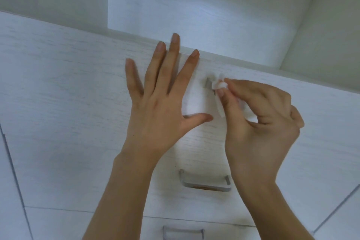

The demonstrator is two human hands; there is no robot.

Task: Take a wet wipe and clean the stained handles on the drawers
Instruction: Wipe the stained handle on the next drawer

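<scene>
At the top drawer: the person's two bare hands are up against the white wood-grain front point(68, 76), seen from above.
Left hand point(161, 101): flat on the drawer front, fingers straight and spread, thumb out to the side, holding nothing; the fingertips reach the drawer's upper edge.
Right hand point(263, 115): thumb and forefinger pinch a small white wet wipe point(219, 85), the other fingers curled in behind.
Wet wipe: bunched at the fingertips and pressed onto the top handle point(208, 83); a loose tail hangs below the thumb.
Top handle: grey metal, only its left end shows, just beside the left hand's forefinger; the rest is hidden by wipe and hand.
Middle handle point(204, 182): grey bar on the drawer below, between the two wrists, with a brownish smear along its lower edge.
Bottom handle point(183, 232): partly in view at the lower edge, touched by neither hand.
Above the drawers: an open white recess point(194, 6).
</scene>
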